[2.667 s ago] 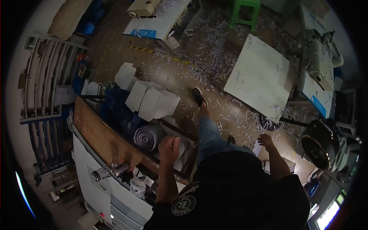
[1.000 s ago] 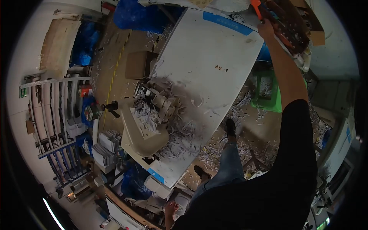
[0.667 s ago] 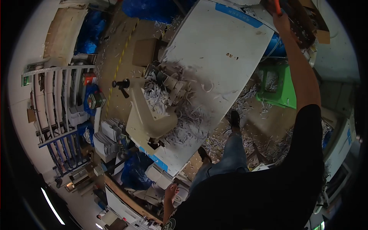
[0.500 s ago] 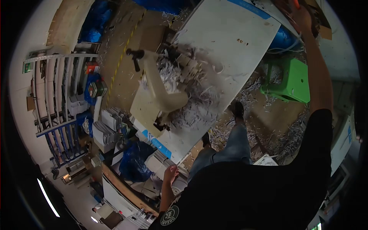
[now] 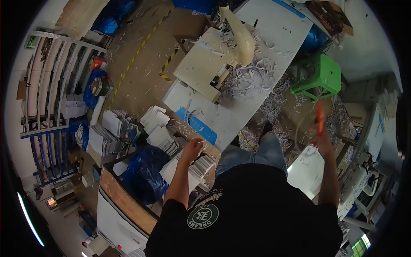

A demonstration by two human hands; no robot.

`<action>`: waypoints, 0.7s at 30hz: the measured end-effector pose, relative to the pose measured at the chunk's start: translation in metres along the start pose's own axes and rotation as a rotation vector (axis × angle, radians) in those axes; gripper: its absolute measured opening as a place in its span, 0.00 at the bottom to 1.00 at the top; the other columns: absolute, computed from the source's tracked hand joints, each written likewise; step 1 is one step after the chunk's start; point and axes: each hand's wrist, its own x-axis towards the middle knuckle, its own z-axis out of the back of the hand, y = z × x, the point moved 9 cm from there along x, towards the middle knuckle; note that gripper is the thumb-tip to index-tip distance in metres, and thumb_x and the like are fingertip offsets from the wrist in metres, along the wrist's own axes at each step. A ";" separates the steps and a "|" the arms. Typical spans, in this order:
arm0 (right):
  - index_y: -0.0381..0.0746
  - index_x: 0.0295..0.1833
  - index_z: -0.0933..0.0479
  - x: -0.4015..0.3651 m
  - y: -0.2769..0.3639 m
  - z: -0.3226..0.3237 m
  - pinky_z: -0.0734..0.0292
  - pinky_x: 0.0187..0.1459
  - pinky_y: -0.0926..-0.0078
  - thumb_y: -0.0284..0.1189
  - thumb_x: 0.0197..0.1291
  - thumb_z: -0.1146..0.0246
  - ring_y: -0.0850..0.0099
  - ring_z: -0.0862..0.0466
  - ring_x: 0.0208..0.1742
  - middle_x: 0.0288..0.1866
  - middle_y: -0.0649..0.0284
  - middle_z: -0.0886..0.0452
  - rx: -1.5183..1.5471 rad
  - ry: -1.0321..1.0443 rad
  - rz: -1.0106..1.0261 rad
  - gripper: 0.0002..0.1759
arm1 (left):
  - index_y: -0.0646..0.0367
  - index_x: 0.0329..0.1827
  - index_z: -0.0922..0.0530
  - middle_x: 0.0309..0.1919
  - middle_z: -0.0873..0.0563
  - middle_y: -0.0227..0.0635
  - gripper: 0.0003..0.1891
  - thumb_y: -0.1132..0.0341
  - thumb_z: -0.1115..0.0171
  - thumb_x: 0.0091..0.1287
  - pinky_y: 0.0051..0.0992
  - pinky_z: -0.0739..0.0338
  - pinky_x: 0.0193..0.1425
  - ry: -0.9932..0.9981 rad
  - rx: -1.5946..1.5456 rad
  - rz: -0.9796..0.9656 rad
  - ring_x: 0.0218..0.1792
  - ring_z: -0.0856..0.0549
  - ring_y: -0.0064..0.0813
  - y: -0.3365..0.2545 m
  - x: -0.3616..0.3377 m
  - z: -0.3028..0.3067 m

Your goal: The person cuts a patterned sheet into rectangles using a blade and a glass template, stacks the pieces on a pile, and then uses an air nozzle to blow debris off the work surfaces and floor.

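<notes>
My right hand is wrapped around a long orange tool, blurred by motion, its exact kind unclear. A thin pale cord curves beside it. Beyond the tool stands a green plastic stool. My left hand hangs with curled fingers over stacks of paper, at the near end of a white table. On that table rests a cream machine with a curved arm and flat bed. Paper shreds are heaped around its base.
A blue plastic bag bulges beside the paper stacks at left. More paper shreds litter the floor around the stool. A white surface lies under my right forearm. Metal racks line the left side, and a brown box sits behind the machine.
My right hand has come down from the upper right with the orange tool, to near my body. My left hand stays curled. The view has shifted, placing the machine higher and farther right.
</notes>
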 end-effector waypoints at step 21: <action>0.33 0.55 0.31 -0.125 -0.078 -0.175 0.22 0.46 0.40 0.26 0.60 0.38 0.35 0.16 0.46 0.41 0.35 0.17 -0.711 -0.145 0.427 0.18 | 0.66 0.51 0.16 0.36 0.11 0.43 0.19 0.56 0.37 0.70 0.32 0.18 0.37 0.180 -0.025 0.347 0.33 0.13 0.31 0.267 -0.209 -0.068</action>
